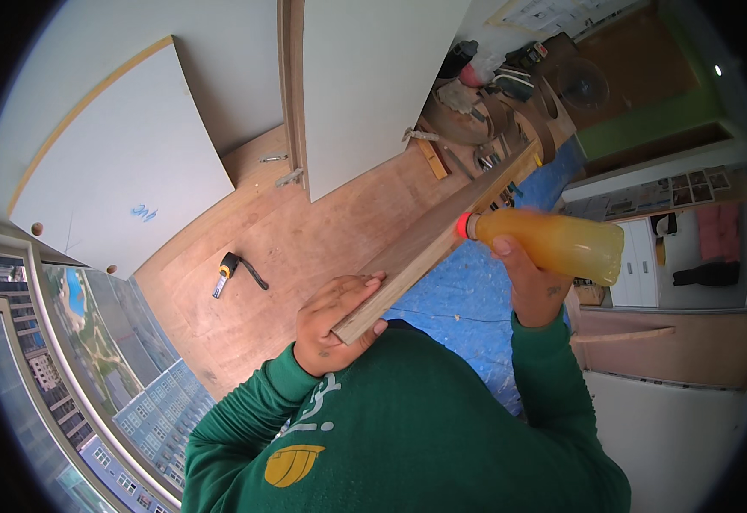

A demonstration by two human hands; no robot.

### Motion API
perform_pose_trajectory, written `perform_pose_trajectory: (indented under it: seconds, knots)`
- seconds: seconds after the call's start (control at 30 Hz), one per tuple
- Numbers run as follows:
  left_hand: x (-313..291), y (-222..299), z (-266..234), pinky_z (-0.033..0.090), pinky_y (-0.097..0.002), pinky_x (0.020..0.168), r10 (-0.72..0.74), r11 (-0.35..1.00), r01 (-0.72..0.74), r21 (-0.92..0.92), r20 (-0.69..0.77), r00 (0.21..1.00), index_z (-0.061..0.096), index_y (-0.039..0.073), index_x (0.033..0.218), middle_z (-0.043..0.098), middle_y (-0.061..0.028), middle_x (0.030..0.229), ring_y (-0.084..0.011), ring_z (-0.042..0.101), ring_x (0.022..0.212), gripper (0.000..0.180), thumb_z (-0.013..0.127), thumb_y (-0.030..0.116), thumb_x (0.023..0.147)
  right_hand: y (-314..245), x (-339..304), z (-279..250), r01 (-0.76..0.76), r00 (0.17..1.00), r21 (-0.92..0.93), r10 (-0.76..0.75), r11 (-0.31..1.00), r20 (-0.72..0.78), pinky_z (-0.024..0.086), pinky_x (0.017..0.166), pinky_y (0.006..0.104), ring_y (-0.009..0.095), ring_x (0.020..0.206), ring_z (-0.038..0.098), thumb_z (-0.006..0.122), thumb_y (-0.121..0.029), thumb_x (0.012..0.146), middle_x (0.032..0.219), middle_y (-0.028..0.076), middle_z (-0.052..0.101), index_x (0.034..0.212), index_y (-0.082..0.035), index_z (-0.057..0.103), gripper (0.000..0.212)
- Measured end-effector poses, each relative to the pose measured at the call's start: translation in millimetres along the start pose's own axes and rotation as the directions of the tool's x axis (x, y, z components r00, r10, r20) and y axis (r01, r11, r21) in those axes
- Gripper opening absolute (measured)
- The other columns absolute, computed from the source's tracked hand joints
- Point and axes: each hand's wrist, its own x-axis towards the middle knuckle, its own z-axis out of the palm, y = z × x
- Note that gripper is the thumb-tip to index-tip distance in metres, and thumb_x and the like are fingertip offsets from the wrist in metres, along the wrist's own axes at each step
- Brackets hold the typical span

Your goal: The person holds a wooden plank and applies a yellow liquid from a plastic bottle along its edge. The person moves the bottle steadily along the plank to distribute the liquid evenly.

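My left hand point(329, 318) grips the near end of a long wooden board point(442, 248), fingers over its broad face and thumb around the other side. The board is on edge and runs away to the upper right. In my right hand point(534, 286) lies a plastic squeeze bottle point(561, 246) of yellow-orange liquid, tipped almost level. Its red cap point(463, 225) points left and overlaps the board's narrow edge in view; I cannot tell whether they touch. The hand wraps the bottle from below, and most of its fingers are hidden.
A tape measure point(226, 269) lies on the plywood surface point(305, 231) to the left. White panels point(125, 162) stand behind it. Blue sheeting point(454, 321) covers the floor beyond the board. Tools, edging rolls point(501, 115) and a fan point(583, 83) sit at the far right. A window is at left.
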Motion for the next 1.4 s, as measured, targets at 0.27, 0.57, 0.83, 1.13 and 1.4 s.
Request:
perform_pose_trajectory:
  seconds: [0.27,0.57,0.83,1.13,1.4]
  knots:
    - [0,1,0,0.057,-0.0444,0.1,-0.016,1.0,0.016,-0.003,0.008,1.0,0.068,-0.007,0.133,0.075,-0.0241,0.121,-0.0382,0.073,0.115,0.052,0.085,0.002,0.085,2,3,-4,0.276,0.961,-0.095,-0.271,0.956,0.063,0.056,0.076,0.0291,0.016,0.08,0.068,0.086,-0.011,0.089,0.101,0.012,0.074,0.121,0.004,0.067,0.04]
    - [1,2,0,0.057,-0.0458,0.1,-0.007,1.0,0.007,0.003,0.001,1.0,0.068,-0.008,0.133,0.075,-0.0232,0.119,-0.0403,0.073,0.117,0.051,0.085,0.003,0.086,10,10,-9,0.274,0.962,-0.148,-0.268,0.95,0.057,0.056,0.073,0.0286,0.016,0.08,0.068,0.085,-0.014,0.091,0.101,0.012,0.074,0.119,0.003,0.068,0.037]
    - [1,3,0,0.057,-0.0449,0.1,-0.006,1.0,0.006,0.005,0.004,1.0,0.067,-0.008,0.134,0.075,-0.0231,0.117,-0.04,0.073,0.117,0.05,0.085,0.004,0.088,2,22,-22,-0.014,0.999,0.152,0.02,0.988,-0.033,0.056,0.071,0.0314,0.019,0.079,0.069,0.084,-0.016,0.092,0.103,0.014,0.074,0.127,0.004,0.063,0.045]
    - [-1,1,2,0.056,-0.0445,0.1,0.004,1.0,-0.004,0.003,0.006,1.0,0.067,-0.007,0.135,0.075,-0.0232,0.117,-0.0394,0.073,0.116,0.052,0.085,0.002,0.087,3,9,-6,0.234,0.969,-0.111,-0.222,0.966,0.109,0.057,0.08,0.0305,0.017,0.086,0.071,0.086,-0.011,0.089,0.103,0.012,0.075,0.128,0.004,0.062,0.048]
    - [1,3,0,0.056,-0.0455,0.1,0.007,0.999,-0.008,0.036,0.016,1.0,0.067,-0.007,0.135,0.075,-0.0235,0.121,-0.0403,0.073,0.117,0.052,0.084,0.003,0.087,-10,5,3,0.127,0.991,0.031,-0.127,0.991,0.028,0.058,0.083,0.0301,0.015,0.09,0.071,0.088,-0.005,0.088,0.103,0.006,0.078,0.107,0.0,0.077,0.023]
